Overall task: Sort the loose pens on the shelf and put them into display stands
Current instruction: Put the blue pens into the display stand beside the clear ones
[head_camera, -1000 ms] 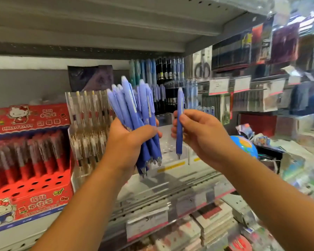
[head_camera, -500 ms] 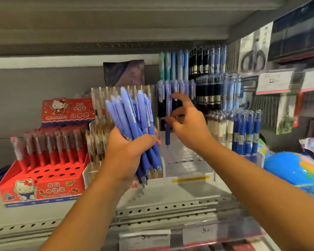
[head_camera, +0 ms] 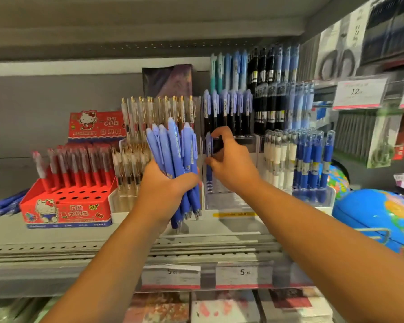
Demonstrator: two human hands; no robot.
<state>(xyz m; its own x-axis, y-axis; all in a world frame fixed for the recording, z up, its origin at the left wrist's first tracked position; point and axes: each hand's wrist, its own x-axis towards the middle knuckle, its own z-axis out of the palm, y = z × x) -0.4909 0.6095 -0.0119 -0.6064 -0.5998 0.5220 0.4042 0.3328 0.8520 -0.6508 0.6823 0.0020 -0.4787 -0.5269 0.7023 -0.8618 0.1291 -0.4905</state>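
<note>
A single blue pen (head_camera: 208,159) stands upright, tip down, pinched between the thumb and curled fingers (head_camera: 223,134) of the right hand (head_camera: 231,166). Its tip is at the near row of holes in the clear stand (head_camera: 231,203) at the middle of the shelf (head_camera: 56,236); whether it sits in a hole cannot be told. Farther back in this stand, a row of matching blue pens (head_camera: 226,108) stands upright. Just left of the pen, the left hand (head_camera: 163,190) grips a bundle (head_camera: 175,159) of the same blue pens, fingers and thumb wrapped round their lower halves, caps fanned upward and tips pointing down in front of the stand's left edge. Behind the bundle stand clear pens with gold clips (head_camera: 154,113) in another clear holder. Farther left sits a red stand (head_camera: 65,206) with cartoon cat pictures, its far rows filled with red pens (head_camera: 79,164) and its near holes bare. At the far left edge, loose pens (head_camera: 2,203) in dark blue lie on the shelf. To the right of the clear stand, white and blue pens (head_camera: 301,159) stand in a further holder, and a globe (head_camera: 378,217) lies beyond it. Price tags (head_camera: 243,273) hang on the shelf's near edge.
</note>
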